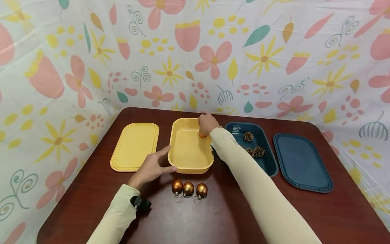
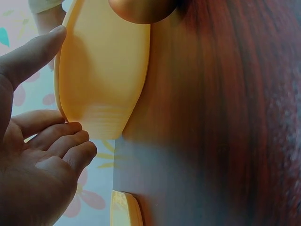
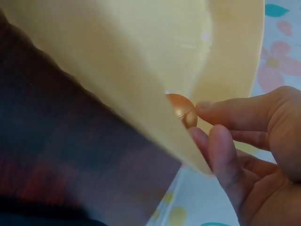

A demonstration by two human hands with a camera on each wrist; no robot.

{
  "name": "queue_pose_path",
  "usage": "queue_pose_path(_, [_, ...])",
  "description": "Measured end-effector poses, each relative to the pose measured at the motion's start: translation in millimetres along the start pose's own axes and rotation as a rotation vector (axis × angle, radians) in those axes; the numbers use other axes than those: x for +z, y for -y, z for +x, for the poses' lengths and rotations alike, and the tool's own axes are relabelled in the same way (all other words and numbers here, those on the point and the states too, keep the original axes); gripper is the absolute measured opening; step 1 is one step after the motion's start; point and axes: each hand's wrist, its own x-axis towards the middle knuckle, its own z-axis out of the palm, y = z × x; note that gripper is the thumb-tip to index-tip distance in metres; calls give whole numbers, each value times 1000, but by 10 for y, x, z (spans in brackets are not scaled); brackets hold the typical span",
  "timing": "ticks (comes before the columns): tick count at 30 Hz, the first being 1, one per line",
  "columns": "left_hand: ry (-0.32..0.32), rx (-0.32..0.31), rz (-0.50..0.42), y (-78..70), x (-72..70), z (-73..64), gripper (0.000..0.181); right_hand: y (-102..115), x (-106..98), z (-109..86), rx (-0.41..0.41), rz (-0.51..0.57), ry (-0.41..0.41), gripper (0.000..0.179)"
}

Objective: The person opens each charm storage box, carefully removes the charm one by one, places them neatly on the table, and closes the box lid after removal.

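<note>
My left hand (image 1: 151,168) rests against the near-left corner of a yellow plastic container (image 1: 190,166), thumb along the front and fingers at the left side. In the left wrist view the thumb (image 2: 44,47) touches the rim, with the other fingers loosely bent by its end. My right hand (image 1: 208,124) reaches into the container's far right corner and pinches a copper-coloured Christmas bauble (image 3: 183,109), partly hidden by the wall in the right wrist view. Three more baubles, a dark copper one (image 1: 177,186) and two gold ones (image 1: 201,190), lie in front of the container.
A yellow lid (image 1: 134,147) lies left of the container. To the right stands a dark blue container (image 1: 269,162) with several pine cones (image 1: 258,152), partly covered by my right sleeve. A blue lid (image 1: 303,162) lies further right. A floral cloth hangs behind the table.
</note>
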Motion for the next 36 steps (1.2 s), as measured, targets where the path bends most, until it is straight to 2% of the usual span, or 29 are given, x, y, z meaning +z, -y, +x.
queue_pose_path(4, [2, 3, -2, -1, -2, 2, 94, 9, 15, 26, -36, -68, 3, 33])
queue_pose_path(10, [0, 8, 2, 1, -8, 4, 94, 24, 39, 82, -47, -151, 41, 10])
queue_pose_path(14, [3, 8, -1, 3, -16, 8, 95, 48, 43, 74, -52, -185, 55, 16])
queue_pose_path(21, [6, 12, 6, 13, -11, 4, 95, 158, 28, -14, -34, -195, 134, 23])
queue_pose_path(29, [0, 9, -10, 12, -6, 7, 95, 141, 77, 24, -48, -255, 117, 13])
queue_pose_path(33, [-1, 13, -8, 17, 3, 11, 94, 85, 89, 55, -54, -237, 126, 13])
queue_pose_path(36, [-3, 15, -3, 18, -2, 4, 94, 71, 54, 41, -58, -174, 142, 19])
